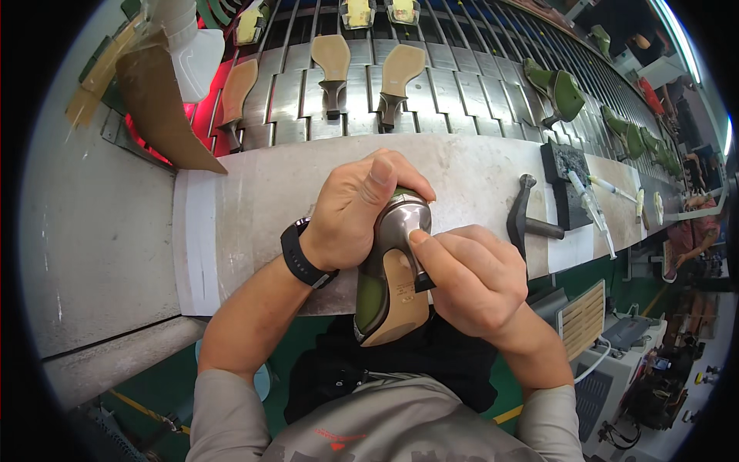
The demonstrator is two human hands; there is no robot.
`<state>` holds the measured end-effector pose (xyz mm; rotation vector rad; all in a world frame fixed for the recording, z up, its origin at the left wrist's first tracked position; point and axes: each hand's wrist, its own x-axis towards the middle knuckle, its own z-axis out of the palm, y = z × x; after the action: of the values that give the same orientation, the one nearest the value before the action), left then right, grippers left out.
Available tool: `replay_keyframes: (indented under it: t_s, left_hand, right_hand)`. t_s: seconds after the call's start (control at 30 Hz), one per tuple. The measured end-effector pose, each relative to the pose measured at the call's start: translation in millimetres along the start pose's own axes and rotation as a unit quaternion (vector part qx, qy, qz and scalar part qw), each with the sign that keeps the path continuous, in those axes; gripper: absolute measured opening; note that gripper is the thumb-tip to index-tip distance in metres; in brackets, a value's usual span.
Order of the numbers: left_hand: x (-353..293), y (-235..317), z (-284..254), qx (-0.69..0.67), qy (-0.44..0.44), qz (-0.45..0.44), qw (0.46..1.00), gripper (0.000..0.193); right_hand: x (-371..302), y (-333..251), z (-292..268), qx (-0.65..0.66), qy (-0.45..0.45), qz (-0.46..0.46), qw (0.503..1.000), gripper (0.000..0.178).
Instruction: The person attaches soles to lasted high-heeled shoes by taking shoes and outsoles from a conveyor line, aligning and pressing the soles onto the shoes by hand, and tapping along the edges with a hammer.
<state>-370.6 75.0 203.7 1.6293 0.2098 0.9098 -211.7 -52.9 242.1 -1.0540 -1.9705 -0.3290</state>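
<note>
A green high-heeled shoe (pixel 372 299) is held sole up over the near edge of the bench, its toe pointing toward my body. Its tan sole (pixel 400 289) faces me, and the slim metallic heel (pixel 416 246) with a dark tip slants down to the right. My left hand (pixel 350 208), a black watch on its wrist, is wrapped round the back of the shoe. From the right, my right hand (pixel 481 277) is closed at the heel, thumb tip pressed on its side. Its other fingers are curled, and whatever lies under them is hidden.
A hammer (pixel 520 212) lies to the right on the pale bench (pixel 254 200), beside a dark block (pixel 556 181) and syringes (pixel 589 204). Beyond runs a metal conveyor (pixel 454 92) with several shoes. A brown board (pixel 158 100) and white duct (pixel 192 58) stand at left.
</note>
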Motion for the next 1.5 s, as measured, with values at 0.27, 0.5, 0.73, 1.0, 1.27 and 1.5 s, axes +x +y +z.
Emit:
replay_keyframes:
  t_s: [0.27,0.5,0.73,1.0,1.27,1.5]
  left_hand:
    - [6.5,-0.9,-15.6,-0.12,0.024,-0.099,0.988,0.025]
    - [14.3,1.6,3.2,-0.048,0.111,-0.102,0.987,0.029]
    - [40.5,-23.7,21.8,0.04,0.09,-0.094,0.991,0.046]
    - [37.4,-20.6,22.5,0.131,0.036,-0.088,0.987,0.046]
    - [34.3,-19.1,23.5,0.132,0.055,-0.082,0.986,0.045]
    - [35.9,-18.4,23.4,0.141,0.039,-0.11,0.983,0.045]
  right_hand:
    - [16.1,22.2,12.0,0.166,-0.027,0.166,0.972,0.021]
    - [7.4,20.3,-22.3,0.36,-0.026,0.518,0.775,0.037]
    - [55.3,38.5,-42.6,-0.059,-0.335,0.284,0.897,0.042]
    - [38.8,34.7,-31.0,-0.071,-0.26,0.324,0.907,0.041]
    - [-3.6,50.6,-13.5,0.21,-0.142,0.425,0.869,0.049]
    - [-28.8,37.5,7.7,0.308,-0.05,0.47,0.826,0.038]
